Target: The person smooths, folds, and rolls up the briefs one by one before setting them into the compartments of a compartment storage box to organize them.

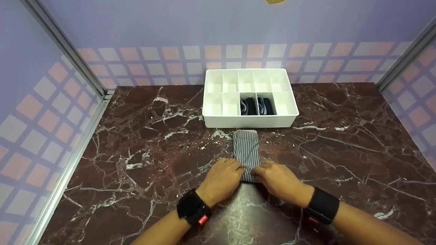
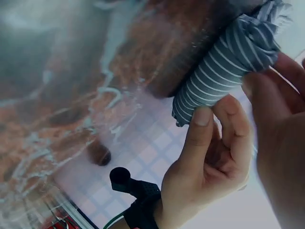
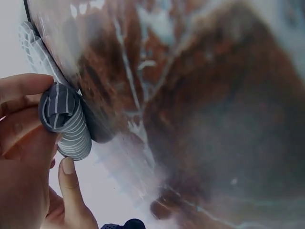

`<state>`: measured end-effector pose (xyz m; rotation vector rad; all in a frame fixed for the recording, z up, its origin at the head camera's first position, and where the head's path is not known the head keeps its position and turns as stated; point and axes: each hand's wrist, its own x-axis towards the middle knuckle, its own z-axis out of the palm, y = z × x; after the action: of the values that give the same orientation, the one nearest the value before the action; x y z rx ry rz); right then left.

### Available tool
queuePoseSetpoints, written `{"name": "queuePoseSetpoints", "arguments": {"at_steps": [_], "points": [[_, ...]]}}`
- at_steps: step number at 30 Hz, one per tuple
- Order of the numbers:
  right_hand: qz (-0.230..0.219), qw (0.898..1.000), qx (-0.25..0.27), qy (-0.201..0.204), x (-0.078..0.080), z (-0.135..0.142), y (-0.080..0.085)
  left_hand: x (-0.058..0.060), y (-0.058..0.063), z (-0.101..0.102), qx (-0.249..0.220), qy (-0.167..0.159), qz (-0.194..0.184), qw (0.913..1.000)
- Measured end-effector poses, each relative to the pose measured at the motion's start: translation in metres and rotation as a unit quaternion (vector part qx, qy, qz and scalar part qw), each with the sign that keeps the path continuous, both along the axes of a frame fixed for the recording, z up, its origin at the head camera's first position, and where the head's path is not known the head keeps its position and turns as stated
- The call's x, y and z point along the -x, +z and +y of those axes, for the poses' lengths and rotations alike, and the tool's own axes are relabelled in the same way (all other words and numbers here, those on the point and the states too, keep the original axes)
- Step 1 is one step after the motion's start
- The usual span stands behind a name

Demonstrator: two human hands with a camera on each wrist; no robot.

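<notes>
A narrow folded piece of grey cloth with white stripes lies lengthwise on the table in the head view. Its near end is rolled up, and the roll shows as a thick striped tube in the left wrist view. My left hand pinches the left end of that roll. At the opposite end my right hand grips it between thumb and fingers. The spiral end of the roll faces the right wrist camera, while the flat part of the cloth stretches away toward the box.
Beyond the cloth stands a white divided box. Two grey-walled compartments in its front row hold dark rolled cloths with lighter striped edges. The marbled table meets patterned panels at the back and sides.
</notes>
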<state>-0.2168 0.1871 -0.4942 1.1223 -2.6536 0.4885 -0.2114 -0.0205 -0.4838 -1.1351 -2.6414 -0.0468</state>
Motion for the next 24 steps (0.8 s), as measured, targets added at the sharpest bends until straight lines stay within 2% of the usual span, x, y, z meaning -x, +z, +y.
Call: {"name": "queuePoseSetpoints", "arguments": {"at_steps": [6, 8, 10, 15, 20, 24], "points": [[0.007, 1.000, 0.024, 0.011, 0.0071, 0.0030, -0.0016, -0.0007, -0.0059, 0.0006, -0.015, 0.028, 0.028, 0.9991], [0.018, 0.999, 0.025, 0.015, 0.0083, 0.0042, -0.0020, -0.0003, -0.0056, 0.0013, -0.019, 0.036, 0.027, 0.9988], [0.033, 0.999, 0.028, 0.018, 0.0082, 0.0051, -0.0021, 0.0003, -0.0035, 0.0023, -0.019, 0.039, 0.015, 0.9990], [0.057, 0.997, 0.030, 0.037, 0.0048, 0.0040, -0.0010, 0.0028, 0.0013, 0.0024, -0.009, 0.038, -0.048, 0.9981], [0.057, 0.998, -0.007, 0.041, 0.0042, -0.0004, -0.0022, 0.0069, 0.0019, 0.0000, -0.010, 0.061, -0.105, 0.9926], [0.054, 0.998, -0.029, 0.028, 0.0079, -0.0025, -0.0027, 0.0079, 0.0028, 0.0003, -0.009, 0.064, -0.122, 0.9904]]}}
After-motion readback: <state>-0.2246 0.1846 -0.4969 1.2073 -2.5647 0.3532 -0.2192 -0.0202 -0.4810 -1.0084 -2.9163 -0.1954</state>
